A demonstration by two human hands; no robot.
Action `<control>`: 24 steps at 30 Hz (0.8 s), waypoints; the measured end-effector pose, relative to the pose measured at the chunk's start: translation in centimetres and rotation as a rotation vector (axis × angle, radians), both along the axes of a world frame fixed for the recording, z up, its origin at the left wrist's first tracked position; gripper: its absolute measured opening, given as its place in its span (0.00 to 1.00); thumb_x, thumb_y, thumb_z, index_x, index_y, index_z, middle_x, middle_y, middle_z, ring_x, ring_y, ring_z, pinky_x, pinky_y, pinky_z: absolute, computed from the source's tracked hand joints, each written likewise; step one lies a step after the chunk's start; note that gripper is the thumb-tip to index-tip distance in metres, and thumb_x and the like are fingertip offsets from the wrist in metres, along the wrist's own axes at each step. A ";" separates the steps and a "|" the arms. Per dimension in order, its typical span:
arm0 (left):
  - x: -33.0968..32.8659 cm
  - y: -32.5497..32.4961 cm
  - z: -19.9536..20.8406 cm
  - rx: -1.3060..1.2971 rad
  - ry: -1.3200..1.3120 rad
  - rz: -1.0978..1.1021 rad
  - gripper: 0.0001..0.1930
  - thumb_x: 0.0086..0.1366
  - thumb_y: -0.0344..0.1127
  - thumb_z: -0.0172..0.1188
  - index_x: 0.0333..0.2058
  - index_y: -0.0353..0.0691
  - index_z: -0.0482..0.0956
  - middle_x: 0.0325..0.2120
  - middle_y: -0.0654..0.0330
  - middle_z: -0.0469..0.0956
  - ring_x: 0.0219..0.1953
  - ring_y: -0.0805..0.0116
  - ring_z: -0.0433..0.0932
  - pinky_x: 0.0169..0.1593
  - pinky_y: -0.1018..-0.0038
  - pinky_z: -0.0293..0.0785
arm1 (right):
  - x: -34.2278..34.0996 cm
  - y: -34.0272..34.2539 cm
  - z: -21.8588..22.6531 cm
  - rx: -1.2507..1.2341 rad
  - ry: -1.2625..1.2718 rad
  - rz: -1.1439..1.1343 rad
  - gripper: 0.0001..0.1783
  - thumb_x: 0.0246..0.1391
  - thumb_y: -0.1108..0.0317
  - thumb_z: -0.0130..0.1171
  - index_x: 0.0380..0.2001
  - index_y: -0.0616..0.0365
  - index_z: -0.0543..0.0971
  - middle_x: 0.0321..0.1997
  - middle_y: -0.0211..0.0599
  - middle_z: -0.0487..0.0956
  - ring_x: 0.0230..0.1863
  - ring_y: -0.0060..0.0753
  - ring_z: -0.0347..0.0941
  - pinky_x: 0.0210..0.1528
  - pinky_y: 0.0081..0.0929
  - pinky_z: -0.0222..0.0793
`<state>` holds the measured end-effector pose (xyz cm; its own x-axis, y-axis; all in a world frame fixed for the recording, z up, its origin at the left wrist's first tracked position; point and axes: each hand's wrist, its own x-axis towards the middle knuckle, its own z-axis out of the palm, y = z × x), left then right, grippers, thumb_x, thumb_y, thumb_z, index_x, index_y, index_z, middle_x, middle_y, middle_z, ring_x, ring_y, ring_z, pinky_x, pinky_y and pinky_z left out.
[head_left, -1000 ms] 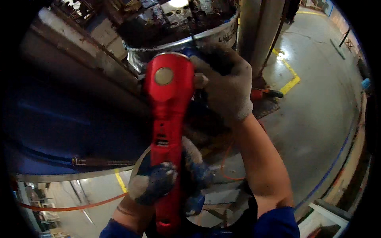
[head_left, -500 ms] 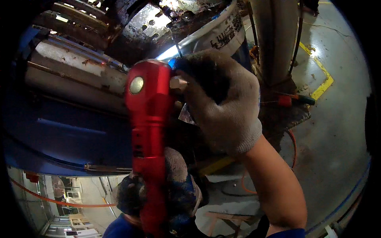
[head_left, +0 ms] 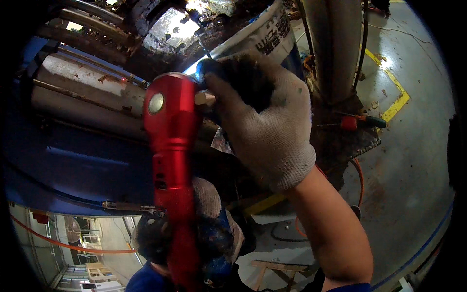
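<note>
My left hand [head_left: 214,238], in a stained knit glove, is wrapped round a red flashlight [head_left: 174,117] with a round silver button on its side. The flashlight stands head up, in front of the machine. Close to its head, my right hand [head_left: 272,117], in a greyish glove blackened at the fingers, is closed. A metal piece with a hex-shaped end [head_left: 204,99] sticks out beside the thumb. Above the fingers shows a thin dark rod [head_left: 203,45]; whether it belongs to that piece is hidden. Behind is a grimy, lit metal plate [head_left: 170,30].
A white bucket [head_left: 258,36] with dark printing stands beyond my right hand. A grey metal column [head_left: 333,48] rises to its right, near a tool with a red and dark handle [head_left: 362,122]. At left are a metal cylinder [head_left: 82,90] and blue panel [head_left: 82,165]. An orange hose [head_left: 73,249] crosses lower left.
The flashlight and both hands have shifted slightly left in the picture, the right hand also a little upward. Both grips look the same as before.
</note>
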<state>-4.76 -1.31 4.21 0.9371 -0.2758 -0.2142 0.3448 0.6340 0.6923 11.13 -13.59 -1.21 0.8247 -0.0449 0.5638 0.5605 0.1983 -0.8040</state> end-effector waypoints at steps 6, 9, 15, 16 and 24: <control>-0.1 0.3 0.8 0.011 -0.010 0.006 0.29 0.58 0.49 0.69 0.45 0.30 0.71 0.31 0.45 0.80 0.24 0.54 0.81 0.25 0.65 0.81 | -1.0 1.2 1.7 0.369 0.268 0.254 0.11 0.59 0.67 0.66 0.42 0.62 0.83 0.35 0.37 0.85 0.35 0.24 0.83 0.39 0.23 0.78; 0.0 0.2 0.5 -0.005 -0.016 -0.003 0.30 0.58 0.50 0.69 0.45 0.30 0.71 0.31 0.45 0.80 0.24 0.54 0.81 0.25 0.65 0.81 | -0.8 1.1 1.3 0.247 0.122 0.138 0.12 0.56 0.68 0.68 0.42 0.61 0.82 0.35 0.39 0.85 0.34 0.27 0.83 0.38 0.24 0.77; -0.2 0.6 0.5 -0.021 -0.024 -0.001 0.31 0.57 0.51 0.70 0.45 0.30 0.71 0.30 0.45 0.80 0.23 0.53 0.80 0.25 0.64 0.81 | -0.3 -0.9 1.4 -0.382 -0.437 -0.463 0.18 0.46 0.72 0.71 0.43 0.55 0.81 0.33 0.45 0.82 0.34 0.49 0.80 0.37 0.40 0.76; -0.2 0.6 0.4 -0.032 -0.022 0.000 0.31 0.56 0.51 0.70 0.45 0.30 0.71 0.30 0.45 0.79 0.23 0.53 0.80 0.25 0.64 0.81 | -0.2 -1.1 1.2 -0.394 -0.445 -0.476 0.19 0.45 0.72 0.71 0.43 0.54 0.80 0.33 0.45 0.81 0.34 0.52 0.79 0.37 0.42 0.75; -0.8 1.8 0.4 -0.003 0.021 0.047 0.26 0.66 0.51 0.64 0.48 0.33 0.71 0.32 0.49 0.80 0.25 0.59 0.81 0.26 0.66 0.80 | -1.3 -0.3 2.2 -0.153 -0.042 -0.235 0.14 0.59 0.77 0.62 0.49 0.64 0.83 0.42 0.40 0.86 0.43 0.21 0.80 0.47 0.22 0.75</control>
<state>-5.55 0.48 4.59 0.9442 -0.2322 -0.2334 0.3292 0.6515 0.6835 9.84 -13.89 1.02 0.7774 -0.1442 0.6122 0.6102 -0.0629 -0.7897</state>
